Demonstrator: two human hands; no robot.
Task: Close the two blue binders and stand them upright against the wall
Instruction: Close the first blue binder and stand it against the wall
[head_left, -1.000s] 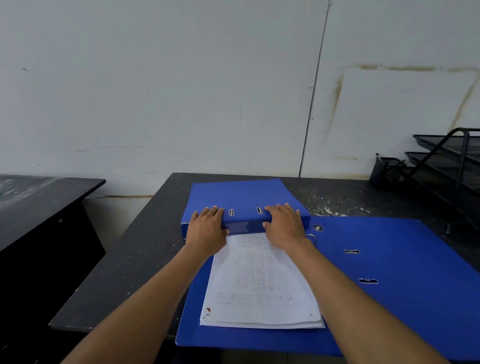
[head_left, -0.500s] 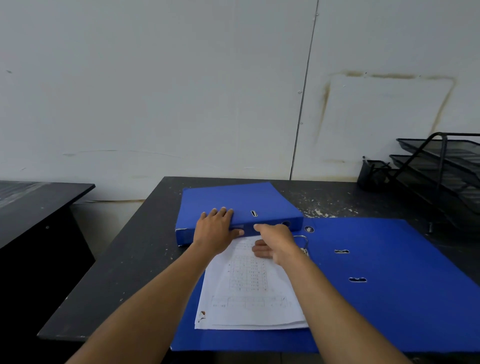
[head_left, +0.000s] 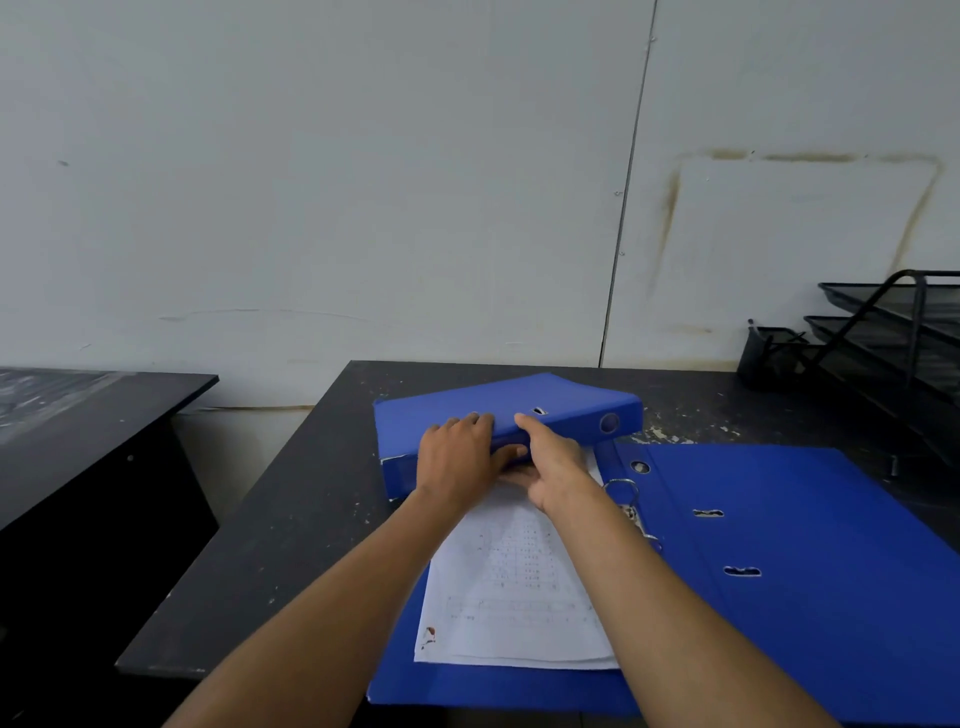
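Binders, count: two blue lever-arch binders on the black desk (head_left: 291, 525).
Closed binder (head_left: 498, 415): one; it lay under both hands, its near edge raised off the paper and its cover tilted, with the finger hole in its spine facing right. It was not upright and stood clear of the wall (head_left: 363, 182).
Open binder (head_left: 810, 561): one; it lay flat to the right of and beneath the forearms, cover spread to the right, with two slots and one round hole visible.
Ring mechanism (head_left: 623, 493): one, just right of the right wrist.
Paper stack (head_left: 514, 587): one, lying in the open binder between and below the forearms, red mark at its near left corner.
Left hand (head_left: 457, 460): clamped on the closed binder's near edge, fingers over the top, thumb below.
Right hand (head_left: 545, 460): gripped the same edge beside the left hand, thumb on top, fingers tucked underneath.
Other items: one wire tray rack (head_left: 893, 332) and one mesh pen holder (head_left: 763, 358), far right of the hands; a second desk (head_left: 88, 415) at far left.
Change from earlier frames: the closed binder had lain flat with both palms on its cover; its near edge had since been lifted and its spine had swung toward the right. The right hand's fingers had gone beneath it.
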